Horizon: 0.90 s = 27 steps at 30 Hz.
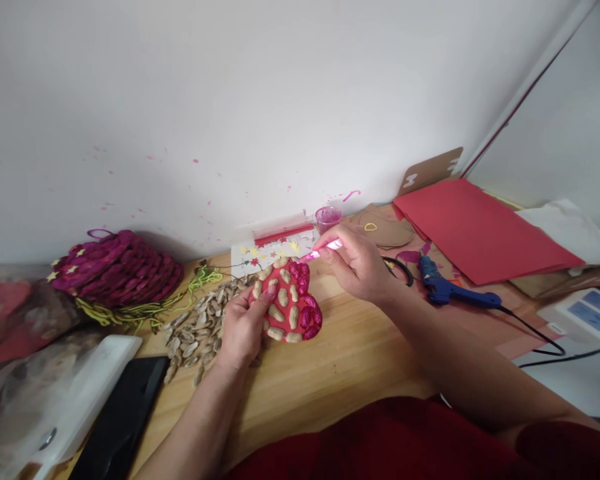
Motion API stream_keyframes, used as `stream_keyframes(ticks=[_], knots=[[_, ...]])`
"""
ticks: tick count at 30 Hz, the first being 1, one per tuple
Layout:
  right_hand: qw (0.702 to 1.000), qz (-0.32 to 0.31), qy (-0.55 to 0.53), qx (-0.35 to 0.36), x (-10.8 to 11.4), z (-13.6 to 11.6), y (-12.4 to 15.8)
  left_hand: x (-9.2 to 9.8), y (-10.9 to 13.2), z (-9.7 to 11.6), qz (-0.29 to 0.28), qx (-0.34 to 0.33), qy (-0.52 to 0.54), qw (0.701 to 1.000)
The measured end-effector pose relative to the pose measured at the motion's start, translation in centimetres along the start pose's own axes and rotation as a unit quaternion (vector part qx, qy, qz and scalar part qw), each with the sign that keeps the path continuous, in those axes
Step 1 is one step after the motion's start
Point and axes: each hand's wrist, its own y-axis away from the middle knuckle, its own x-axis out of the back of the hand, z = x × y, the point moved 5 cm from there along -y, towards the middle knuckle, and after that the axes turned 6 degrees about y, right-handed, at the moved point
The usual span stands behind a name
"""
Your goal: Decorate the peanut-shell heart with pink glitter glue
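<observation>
I see left hand [243,327] closed on a red, peanut-studded piece [285,310] above the table [345,360]; right hand [360,267] tightly pinches a pink-tipped brush [314,255] at the piece's one o'clock edge. Shells [200,331] lie at nine o'clock from it, glue gun [443,288] at three.

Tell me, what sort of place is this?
Probably a small craft workspace: a blue glue gun lies at the right, loose peanut shells are heaped on the wooden table, and the left hand holds a red cutout studded with shells, some coloured magenta.
</observation>
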Motion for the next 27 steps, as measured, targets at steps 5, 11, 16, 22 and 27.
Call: stream_keyframes(ticks=[5, 11, 16, 22, 27], knots=[[1.000, 0.014, -0.004, -0.019, 0.7, 0.1, -0.2, -0.1, 0.0, 0.1, 0.000, 0.001, -0.007, 1.000], [0.999, -0.010, -0.034, -0.023, 0.3, 0.0, -0.2, 0.3, 0.0, -0.3, -0.011, 0.001, -0.017, 1.000], [1.000, 0.000, -0.010, -0.012, 0.7, 0.2, -0.4, 0.2, -0.1, -0.1, -0.006, -0.007, -0.004, 1.000], [0.996, -0.003, -0.062, -0.068, 0.7, 0.7, -0.4, -0.1, 0.0, -0.1, -0.015, 0.009, 0.011, 1.000], [0.995, 0.013, -0.057, -0.080, 1.2, 1.3, -0.4, 0.0, -0.1, -0.1, -0.021, 0.007, 0.021, 1.000]])
